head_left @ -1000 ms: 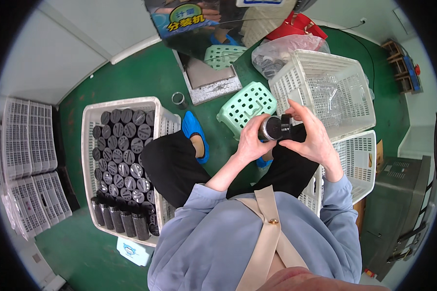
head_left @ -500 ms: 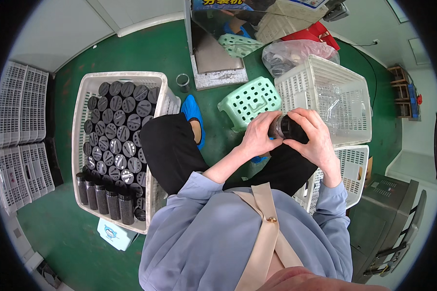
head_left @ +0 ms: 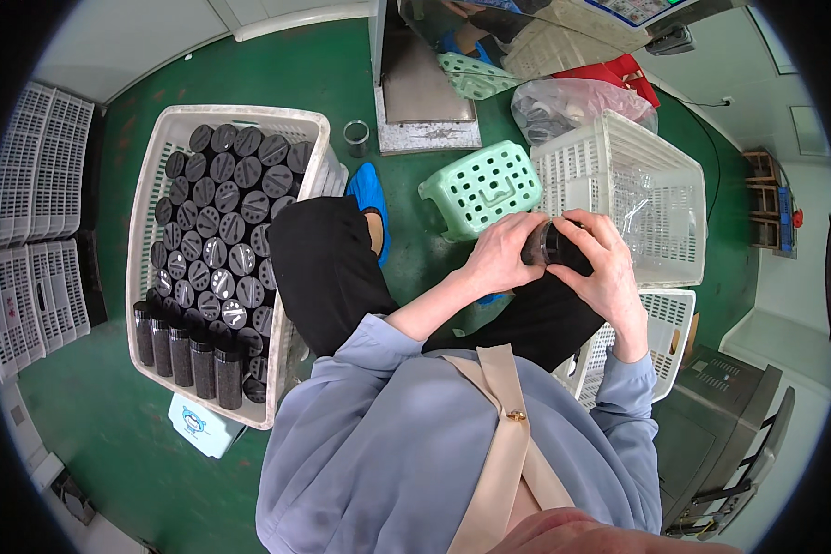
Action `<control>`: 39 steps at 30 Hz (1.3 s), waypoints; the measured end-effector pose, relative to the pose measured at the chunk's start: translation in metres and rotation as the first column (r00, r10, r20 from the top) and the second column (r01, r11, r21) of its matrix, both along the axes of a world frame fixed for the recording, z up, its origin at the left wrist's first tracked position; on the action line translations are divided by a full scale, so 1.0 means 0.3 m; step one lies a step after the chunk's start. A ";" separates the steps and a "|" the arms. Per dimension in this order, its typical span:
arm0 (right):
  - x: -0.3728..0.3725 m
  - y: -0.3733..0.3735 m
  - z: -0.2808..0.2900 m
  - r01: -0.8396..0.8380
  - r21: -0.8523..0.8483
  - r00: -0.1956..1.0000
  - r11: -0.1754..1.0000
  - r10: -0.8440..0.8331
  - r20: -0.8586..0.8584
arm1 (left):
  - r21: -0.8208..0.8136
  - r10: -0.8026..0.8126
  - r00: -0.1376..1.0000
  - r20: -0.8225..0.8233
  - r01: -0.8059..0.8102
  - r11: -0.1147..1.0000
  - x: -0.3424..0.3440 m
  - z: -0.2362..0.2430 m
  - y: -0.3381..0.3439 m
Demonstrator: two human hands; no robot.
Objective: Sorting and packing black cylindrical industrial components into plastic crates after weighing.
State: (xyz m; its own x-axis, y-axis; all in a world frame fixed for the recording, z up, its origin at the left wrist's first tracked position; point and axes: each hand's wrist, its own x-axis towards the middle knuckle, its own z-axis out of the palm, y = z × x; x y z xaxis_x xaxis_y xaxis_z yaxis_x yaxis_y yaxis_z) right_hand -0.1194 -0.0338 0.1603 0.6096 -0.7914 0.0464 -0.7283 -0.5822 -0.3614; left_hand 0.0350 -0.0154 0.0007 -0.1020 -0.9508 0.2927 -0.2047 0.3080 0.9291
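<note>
Above my right thigh I hold a spice jar, a see-through body with dark contents and a black lid, tilted on its side. My left hand is wrapped round the body end. At the lid end, my right hand grips the black lid with thumb and fingers. Part of the jar is hidden behind my fingers. To my left, a large white crate holds many similar jars, upright with their black lids up; several filled jars show their sides along its near edge.
A pale green stool stands ahead of my hands. White crates sit at the right, one with see-through containers in it. A lone see-through jar stands on the floor near a metal machine. A dark machine is at the lower right.
The view has shifted slightly. Both hands stay on the jar and its lid, and the jar has turned a little, with less of its body showing between my hands.
</note>
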 end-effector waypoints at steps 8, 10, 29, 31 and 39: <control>0.006 0.000 -0.010 -0.015 -0.001 0.999 1.000 0.015 -0.030 | 0.025 -0.019 0.999 0.029 0.019 1.000 0.000 -0.013 0.003; 0.012 0.005 -0.016 -0.012 -0.010 0.999 1.000 0.012 -0.032 | 0.011 -0.016 1.000 0.010 0.016 1.000 -0.001 -0.013 0.004; 0.075 0.048 -0.213 0.182 -0.105 0.918 0.978 -0.131 0.374 | -0.160 0.014 0.995 -0.100 -0.030 0.987 -0.010 -0.002 0.036; 0.110 0.046 -0.227 0.216 -0.110 0.908 0.970 -0.158 0.388 | -0.159 0.088 0.993 -0.079 -0.099 0.982 -0.008 -0.019 0.034; 0.077 0.018 -0.088 -0.041 -0.065 0.955 0.997 0.058 0.290 | -0.131 -0.175 0.961 -0.215 0.150 0.980 0.021 0.048 0.015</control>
State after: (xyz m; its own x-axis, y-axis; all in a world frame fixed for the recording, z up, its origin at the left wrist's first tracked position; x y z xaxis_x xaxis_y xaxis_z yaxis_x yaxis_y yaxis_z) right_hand -0.0964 -0.0285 0.1340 0.6008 -0.7514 0.2728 -0.5661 -0.6409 -0.5185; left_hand 0.0414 -0.0110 0.0151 -0.1720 -0.8865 0.4295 0.0662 0.4246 0.9030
